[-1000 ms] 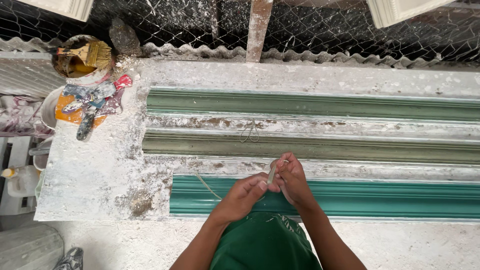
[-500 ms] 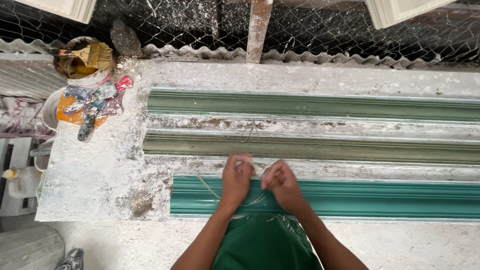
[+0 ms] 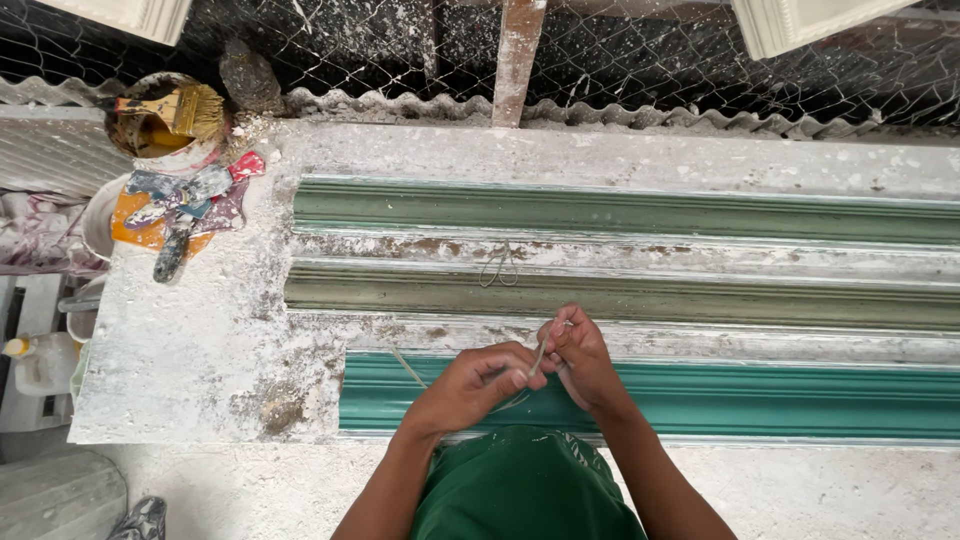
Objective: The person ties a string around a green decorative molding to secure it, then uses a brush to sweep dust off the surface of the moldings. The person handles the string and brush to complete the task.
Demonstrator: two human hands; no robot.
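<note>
Over the teal mould [image 3: 750, 400] nearest the person, the left hand [image 3: 475, 385] and right hand [image 3: 580, 360] pinch a thin strand [image 3: 537, 360] together; brush pot [image 3: 160, 120] far beyond, on the bench [image 3: 190, 350].

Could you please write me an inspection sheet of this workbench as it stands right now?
Surface: white bench top, crusted and stained with plaster.
Job's things: three long moulds lie side by side, teal mould nearest, grey-green mould in the middle, green mould farthest; a thin strand is pinched between both hands above the teal mould.
Clutter: brush across a pot; scrapers heaped at the bench's far left corner.
Grippers: left hand and right hand, fingertips meeting on the strand.
Cables: small wire loop on the middle mould.
Surroundings: wire mesh, corrugated sheet, wooden post.
</note>
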